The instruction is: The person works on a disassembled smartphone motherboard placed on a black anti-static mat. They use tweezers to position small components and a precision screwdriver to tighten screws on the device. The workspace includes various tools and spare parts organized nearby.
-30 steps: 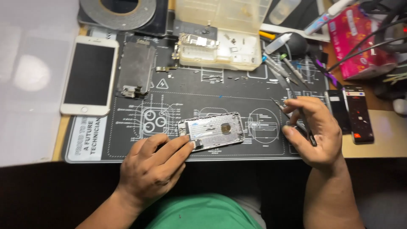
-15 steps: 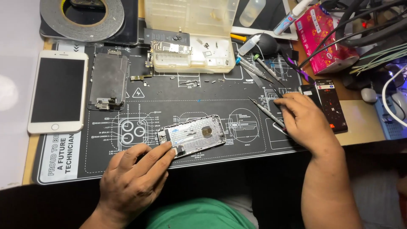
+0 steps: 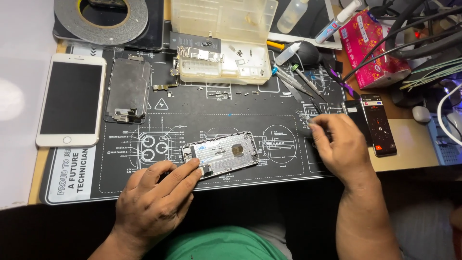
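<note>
phone shell (image 3: 222, 154) lies open-side up on the black mat (image 3: 269, 125), near its front edge. left hand (image 3: 156, 200) fingers flat, pinning its lower-left corner, likely to steady it. right hand (image 3: 339, 147) fingers pinched together beside the tools (image 3: 293, 79); what they grip, cannot tell.

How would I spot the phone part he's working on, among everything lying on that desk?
Find the black work mat with white diagrams. Near its front edge, the left hand touches an opened silver phone housing. Unlike the white phone with its dark screen at far left, its bare metal inside shows.
</note>
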